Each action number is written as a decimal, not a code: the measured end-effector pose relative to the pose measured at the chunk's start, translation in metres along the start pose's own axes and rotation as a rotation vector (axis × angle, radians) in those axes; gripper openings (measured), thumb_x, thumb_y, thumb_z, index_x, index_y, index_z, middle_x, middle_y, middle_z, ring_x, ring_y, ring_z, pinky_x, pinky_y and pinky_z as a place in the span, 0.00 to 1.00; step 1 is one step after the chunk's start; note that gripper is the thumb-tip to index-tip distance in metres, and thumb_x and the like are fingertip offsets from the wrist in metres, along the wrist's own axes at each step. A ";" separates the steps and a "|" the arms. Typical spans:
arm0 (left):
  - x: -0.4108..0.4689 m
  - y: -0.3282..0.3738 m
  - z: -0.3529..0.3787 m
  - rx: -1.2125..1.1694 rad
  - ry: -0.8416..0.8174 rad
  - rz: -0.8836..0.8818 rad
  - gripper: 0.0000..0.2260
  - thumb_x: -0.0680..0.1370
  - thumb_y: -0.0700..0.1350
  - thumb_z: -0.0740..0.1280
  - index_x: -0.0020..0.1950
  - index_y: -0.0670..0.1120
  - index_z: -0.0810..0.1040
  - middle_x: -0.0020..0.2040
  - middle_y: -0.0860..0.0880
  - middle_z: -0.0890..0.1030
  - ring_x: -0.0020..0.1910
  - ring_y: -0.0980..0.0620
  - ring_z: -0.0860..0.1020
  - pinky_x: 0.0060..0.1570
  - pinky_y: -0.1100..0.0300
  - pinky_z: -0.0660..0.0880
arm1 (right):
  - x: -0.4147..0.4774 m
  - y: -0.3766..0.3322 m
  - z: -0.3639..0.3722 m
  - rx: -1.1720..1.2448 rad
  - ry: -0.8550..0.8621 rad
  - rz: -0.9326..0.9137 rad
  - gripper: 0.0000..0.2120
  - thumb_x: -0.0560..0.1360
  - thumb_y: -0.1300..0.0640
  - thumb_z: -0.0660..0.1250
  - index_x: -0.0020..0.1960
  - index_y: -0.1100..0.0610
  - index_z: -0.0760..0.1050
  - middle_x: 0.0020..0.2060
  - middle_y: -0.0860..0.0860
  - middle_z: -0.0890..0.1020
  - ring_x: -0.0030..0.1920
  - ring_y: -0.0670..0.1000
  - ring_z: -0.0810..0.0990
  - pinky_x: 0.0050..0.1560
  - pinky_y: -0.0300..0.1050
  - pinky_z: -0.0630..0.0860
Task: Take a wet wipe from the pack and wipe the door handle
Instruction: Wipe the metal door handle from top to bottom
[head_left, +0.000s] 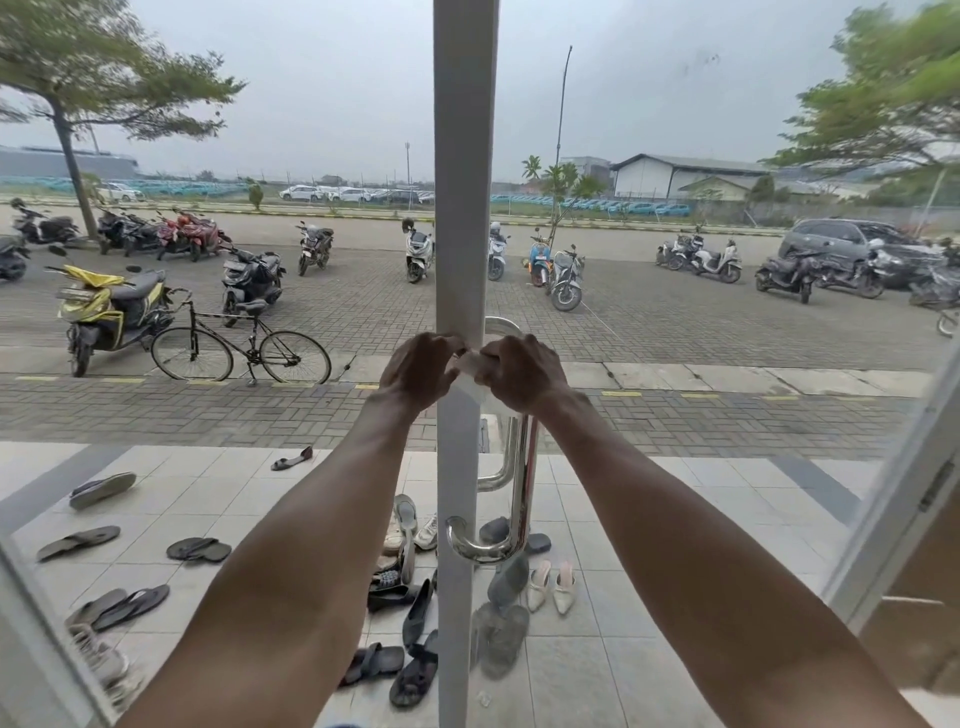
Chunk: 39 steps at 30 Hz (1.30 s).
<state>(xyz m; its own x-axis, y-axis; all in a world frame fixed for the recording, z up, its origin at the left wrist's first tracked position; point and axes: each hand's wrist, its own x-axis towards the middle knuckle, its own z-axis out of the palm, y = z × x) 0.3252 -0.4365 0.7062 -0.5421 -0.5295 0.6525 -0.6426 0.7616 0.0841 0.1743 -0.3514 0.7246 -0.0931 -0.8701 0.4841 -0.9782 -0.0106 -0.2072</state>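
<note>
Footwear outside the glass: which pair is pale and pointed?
The cream pointed-toe pair right of the door handle; the sandals and flip-flops around it are dark and rounded.

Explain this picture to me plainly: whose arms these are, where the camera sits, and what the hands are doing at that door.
There is no machine here. A person wears a wide-angle camera on the head, so you see their own two bare arms reaching forward. The left hand and right hand together hold a white wet wipe in front of the white door frame, near the top of the shiny metal door handle. Through the glass you see shoes on the tiled porch and parked motorbikes beyond.
</note>
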 end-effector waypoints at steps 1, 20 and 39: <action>0.001 -0.001 0.000 -0.012 -0.006 -0.013 0.15 0.72 0.40 0.74 0.58 0.48 0.82 0.54 0.49 0.85 0.52 0.45 0.84 0.50 0.50 0.80 | -0.001 0.001 -0.001 -0.016 0.007 -0.003 0.09 0.75 0.50 0.70 0.50 0.53 0.83 0.47 0.55 0.85 0.49 0.59 0.83 0.43 0.44 0.69; 0.017 0.000 0.004 -0.072 -0.021 -0.121 0.19 0.67 0.29 0.67 0.51 0.46 0.86 0.48 0.41 0.86 0.50 0.40 0.83 0.50 0.50 0.81 | -0.008 0.001 0.003 -0.124 0.062 -0.107 0.11 0.77 0.50 0.71 0.55 0.55 0.81 0.49 0.56 0.86 0.51 0.59 0.84 0.50 0.49 0.75; 0.008 -0.003 0.013 -0.152 0.006 -0.089 0.13 0.68 0.39 0.73 0.50 0.50 0.85 0.45 0.50 0.87 0.47 0.50 0.85 0.51 0.55 0.81 | -0.015 0.008 0.011 -0.113 0.200 -0.095 0.15 0.73 0.47 0.73 0.56 0.54 0.80 0.45 0.57 0.86 0.48 0.62 0.85 0.47 0.50 0.77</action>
<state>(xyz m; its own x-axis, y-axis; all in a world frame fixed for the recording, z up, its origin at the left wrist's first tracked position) 0.3162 -0.4478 0.7015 -0.4832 -0.5957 0.6416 -0.5986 0.7596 0.2545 0.1696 -0.3444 0.7061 -0.0240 -0.7527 0.6579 -0.9978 -0.0226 -0.0623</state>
